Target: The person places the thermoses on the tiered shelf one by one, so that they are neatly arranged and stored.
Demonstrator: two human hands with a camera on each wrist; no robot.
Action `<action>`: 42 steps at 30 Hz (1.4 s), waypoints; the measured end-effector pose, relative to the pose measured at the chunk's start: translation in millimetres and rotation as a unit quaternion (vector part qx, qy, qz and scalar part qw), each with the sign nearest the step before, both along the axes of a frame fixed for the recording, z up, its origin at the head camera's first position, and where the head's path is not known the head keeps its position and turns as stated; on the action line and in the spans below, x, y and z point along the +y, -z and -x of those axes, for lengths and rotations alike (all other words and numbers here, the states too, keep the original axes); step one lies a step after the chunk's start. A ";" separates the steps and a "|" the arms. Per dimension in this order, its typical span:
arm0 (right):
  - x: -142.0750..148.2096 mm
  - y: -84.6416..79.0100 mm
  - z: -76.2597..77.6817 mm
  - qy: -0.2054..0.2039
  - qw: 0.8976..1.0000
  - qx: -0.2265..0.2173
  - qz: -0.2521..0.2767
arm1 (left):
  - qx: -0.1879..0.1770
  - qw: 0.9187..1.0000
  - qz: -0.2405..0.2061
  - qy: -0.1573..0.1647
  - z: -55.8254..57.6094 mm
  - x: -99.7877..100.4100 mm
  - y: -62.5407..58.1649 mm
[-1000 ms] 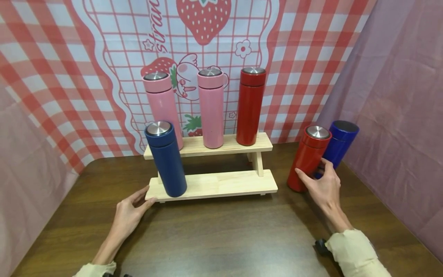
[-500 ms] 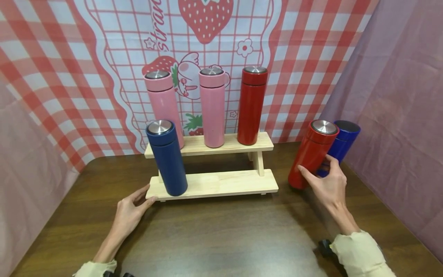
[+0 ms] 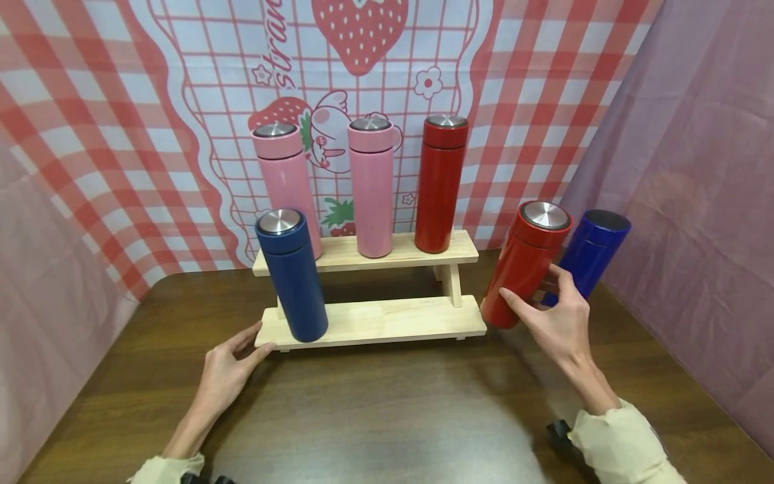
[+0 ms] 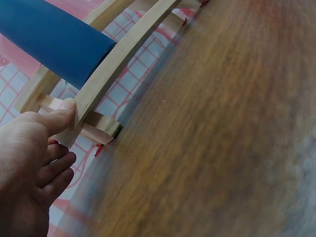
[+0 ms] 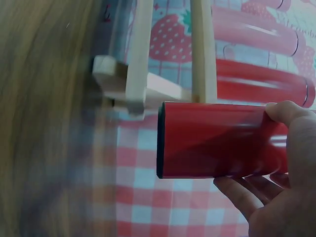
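Observation:
My right hand [image 3: 561, 328] grips a red thermos bottle [image 3: 525, 259] with a silver lid, thumb on one side and fingers on the other. In the right wrist view, the bottom of this red bottle [image 5: 212, 140] hangs clear of the tabletop, close to the rack's end. A two-tier wooden rack [image 3: 387, 319] stands in the middle. My left hand [image 3: 226, 370] pinches the left end of its lower tier; the left wrist view shows the thumb [image 4: 61, 116] on the board's edge. A navy thermos bottle [image 3: 294, 286] stands at the left of that tier.
On the upper tier are two pink bottles, the left one [image 3: 284, 178] partly behind the navy one and the other [image 3: 371, 191] in the middle, plus a red bottle [image 3: 442, 185] at right. A bright blue bottle [image 3: 595, 245] stands behind my right hand. Checked cloth [image 3: 538, 101] hangs behind.
The red bottle in my right hand has risen from the table and moved left toward the rack, away from the blue bottle. My left hand keeps its place on the rack.

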State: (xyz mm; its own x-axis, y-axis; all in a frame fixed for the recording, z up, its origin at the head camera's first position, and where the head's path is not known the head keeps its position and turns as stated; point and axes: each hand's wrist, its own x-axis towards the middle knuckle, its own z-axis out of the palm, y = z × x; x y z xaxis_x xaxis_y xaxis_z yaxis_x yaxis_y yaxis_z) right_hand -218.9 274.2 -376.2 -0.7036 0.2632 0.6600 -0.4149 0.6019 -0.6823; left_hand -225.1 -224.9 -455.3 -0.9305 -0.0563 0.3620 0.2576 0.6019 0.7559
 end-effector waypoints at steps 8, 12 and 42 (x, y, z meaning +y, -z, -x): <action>-21.8 -6.9 0.7 -0.039 0.999 0.013 0.006 | 0.000 1.000 -0.001 0.000 0.2 0.5 -0.9; -33.6 -7.3 2.4 -0.054 0.998 0.014 0.004 | -0.004 1.000 0.000 -0.001 -0.4 0.4 -1.3; -112.2 1.3 23.8 -0.202 0.979 -0.001 0.021 | -0.003 1.000 0.000 0.000 -0.8 0.0 -1.9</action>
